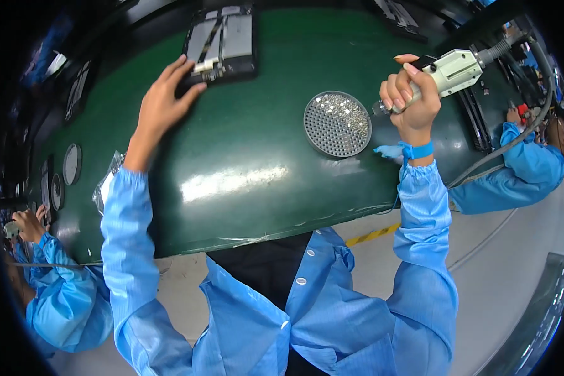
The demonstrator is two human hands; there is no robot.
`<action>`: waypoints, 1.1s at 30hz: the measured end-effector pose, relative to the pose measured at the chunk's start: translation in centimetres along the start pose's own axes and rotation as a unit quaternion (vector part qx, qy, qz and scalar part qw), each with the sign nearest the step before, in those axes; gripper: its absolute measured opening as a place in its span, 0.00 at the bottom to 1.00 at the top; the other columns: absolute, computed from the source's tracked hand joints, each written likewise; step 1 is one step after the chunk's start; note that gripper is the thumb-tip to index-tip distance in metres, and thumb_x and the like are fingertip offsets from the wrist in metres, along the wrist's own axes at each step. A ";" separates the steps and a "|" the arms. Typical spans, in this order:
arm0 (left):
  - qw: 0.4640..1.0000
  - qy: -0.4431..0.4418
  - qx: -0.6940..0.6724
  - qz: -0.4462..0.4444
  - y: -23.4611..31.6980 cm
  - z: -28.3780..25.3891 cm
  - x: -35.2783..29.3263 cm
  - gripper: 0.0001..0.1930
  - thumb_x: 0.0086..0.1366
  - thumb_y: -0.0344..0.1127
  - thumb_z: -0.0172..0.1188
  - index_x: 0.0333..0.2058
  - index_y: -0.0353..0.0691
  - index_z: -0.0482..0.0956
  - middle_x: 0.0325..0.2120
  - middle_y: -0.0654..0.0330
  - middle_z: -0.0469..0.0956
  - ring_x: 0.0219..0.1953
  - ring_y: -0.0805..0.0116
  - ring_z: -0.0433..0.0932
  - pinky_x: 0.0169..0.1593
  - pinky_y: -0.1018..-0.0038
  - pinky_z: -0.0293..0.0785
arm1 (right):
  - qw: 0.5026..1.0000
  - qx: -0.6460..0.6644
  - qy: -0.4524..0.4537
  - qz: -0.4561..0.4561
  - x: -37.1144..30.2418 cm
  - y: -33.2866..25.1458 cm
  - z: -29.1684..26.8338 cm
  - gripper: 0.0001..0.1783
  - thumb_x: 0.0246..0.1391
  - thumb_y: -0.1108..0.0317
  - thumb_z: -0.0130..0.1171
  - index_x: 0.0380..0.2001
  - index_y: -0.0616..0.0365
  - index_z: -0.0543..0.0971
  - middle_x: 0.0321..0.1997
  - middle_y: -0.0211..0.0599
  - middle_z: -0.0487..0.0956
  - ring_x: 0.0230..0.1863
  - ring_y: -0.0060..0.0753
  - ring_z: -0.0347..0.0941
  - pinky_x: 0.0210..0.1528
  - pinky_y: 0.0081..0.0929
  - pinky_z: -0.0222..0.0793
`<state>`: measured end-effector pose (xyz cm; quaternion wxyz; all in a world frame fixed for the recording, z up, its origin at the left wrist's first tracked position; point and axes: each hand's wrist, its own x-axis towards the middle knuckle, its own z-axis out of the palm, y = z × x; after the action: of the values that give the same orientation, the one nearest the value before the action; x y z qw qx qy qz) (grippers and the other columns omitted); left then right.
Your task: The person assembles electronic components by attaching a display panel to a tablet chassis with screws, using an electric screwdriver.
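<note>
Within right grip [413,97], one screwdriver [455,73].

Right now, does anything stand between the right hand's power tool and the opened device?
Yes: the round grey tray of small shiny pieces, left of the power tool's tip, sits partly across the direct line in this view; green tabletop lies between it and the opened device.

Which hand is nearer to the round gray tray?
Right. The right hand, gripping the power tool, is just right of the tray; the left hand is farther off left, by the black device.
</note>
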<state>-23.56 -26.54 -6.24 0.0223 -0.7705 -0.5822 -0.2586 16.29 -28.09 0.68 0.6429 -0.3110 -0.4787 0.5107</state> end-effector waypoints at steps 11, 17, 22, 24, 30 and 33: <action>0.993 0.012 0.046 -0.109 -4.9 5.4 5.7 0.36 0.63 0.60 0.51 0.64 0.45 0.63 0.67 0.53 0.56 0.65 0.51 0.60 0.64 0.63 0.60 | 0.998 0.031 -0.047 0.027 -0.7 0.4 0.5 0.12 0.53 0.72 0.48 0.36 0.72 0.74 0.10 0.26 0.58 0.08 0.21 0.54 0.13 0.25 0.57; 0.993 0.053 -0.030 0.098 7.6 0.7 -3.1 0.15 0.59 0.37 0.63 0.45 0.42 0.81 0.56 0.51 0.70 0.54 0.49 0.72 0.59 0.61 0.66 | 0.993 0.025 -0.110 0.048 -1.8 0.5 1.1 0.12 0.54 0.72 0.49 0.36 0.73 0.74 0.10 0.25 0.58 0.08 0.20 0.54 0.13 0.25 0.58; 0.984 0.081 -0.052 0.147 9.2 0.2 -4.5 0.06 0.55 0.32 0.65 0.32 0.39 0.83 0.42 0.56 0.79 0.41 0.56 0.77 0.46 0.66 0.72 | 0.986 0.020 -0.161 0.048 -2.3 1.5 1.6 0.12 0.55 0.72 0.48 0.37 0.72 0.74 0.10 0.25 0.57 0.09 0.19 0.54 0.13 0.24 0.58; 0.984 0.100 -0.070 0.133 9.0 0.7 -4.4 0.05 0.55 0.32 0.64 0.30 0.38 0.82 0.39 0.57 0.79 0.37 0.59 0.77 0.42 0.67 0.73 | 0.984 0.044 -0.170 0.034 -2.4 1.7 1.5 0.12 0.56 0.72 0.48 0.38 0.71 0.74 0.10 0.25 0.57 0.09 0.19 0.54 0.13 0.24 0.58; 0.983 0.093 -0.086 0.130 8.7 0.9 -4.9 0.05 0.56 0.32 0.65 0.30 0.37 0.83 0.39 0.59 0.79 0.36 0.63 0.78 0.40 0.69 0.74 | 0.983 -0.029 -0.177 0.033 -2.7 2.2 2.3 0.16 0.58 0.67 0.42 0.42 0.69 0.71 0.10 0.23 0.55 0.09 0.17 0.51 0.14 0.23 0.56; 0.984 0.093 -0.094 0.122 8.5 1.1 -5.0 0.05 0.56 0.32 0.65 0.30 0.37 0.83 0.39 0.59 0.79 0.36 0.64 0.78 0.40 0.70 0.74 | 0.984 -0.037 -0.169 0.037 -2.6 2.3 2.3 0.17 0.57 0.67 0.41 0.42 0.69 0.71 0.10 0.23 0.55 0.10 0.17 0.52 0.15 0.23 0.56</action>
<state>-16.38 -33.33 -7.08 0.0348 -0.8068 -0.4526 -0.3782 13.32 -30.09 -1.30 0.5215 -0.2618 -0.5869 0.5613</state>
